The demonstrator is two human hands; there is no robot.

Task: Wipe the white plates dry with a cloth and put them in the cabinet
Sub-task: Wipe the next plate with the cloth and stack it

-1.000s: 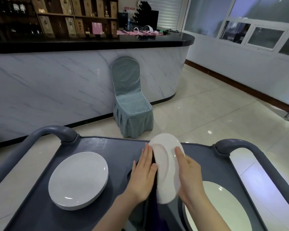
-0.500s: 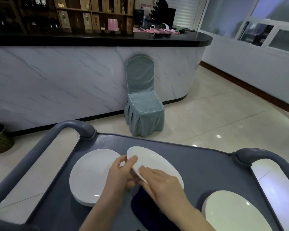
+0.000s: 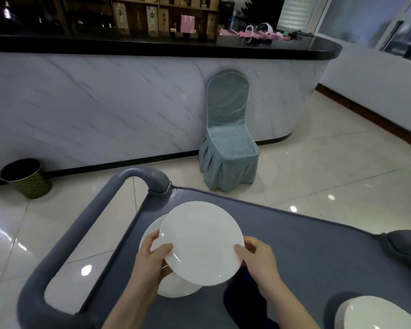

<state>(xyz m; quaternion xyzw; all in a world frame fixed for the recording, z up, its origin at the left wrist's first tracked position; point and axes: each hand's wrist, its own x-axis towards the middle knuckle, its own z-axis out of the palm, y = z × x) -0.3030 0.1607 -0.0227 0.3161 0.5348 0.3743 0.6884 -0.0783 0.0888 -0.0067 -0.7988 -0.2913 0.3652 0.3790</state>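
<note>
White plate is held above the cart by both hands, almost flat and a little tilted, with its upper face toward the camera. The left hand grasps its left edge: the thumb lies on top of the rim and the fingers are curled under it. The right hand grasps the opposite edge in the same way, with the thumb on the rim and the other fingers hidden below the plate. Directly under the held plate, and partly under the left hand, a stack of plates sits on the grey cart. Whether the held plate touches the stack I cannot tell. Beneath the right wrist a dark blue cloth lies on the cart, and the hands do not hold it. Further right of the right forearm, at the corner, another plate rests on the cart. To the left of the left hand runs the rounded handle of the cart. Beyond the hands, on the tiled floor, a chair with a pale blue cover stands against a marble counter. Far to the left of the grip there is a dark bin.
</note>
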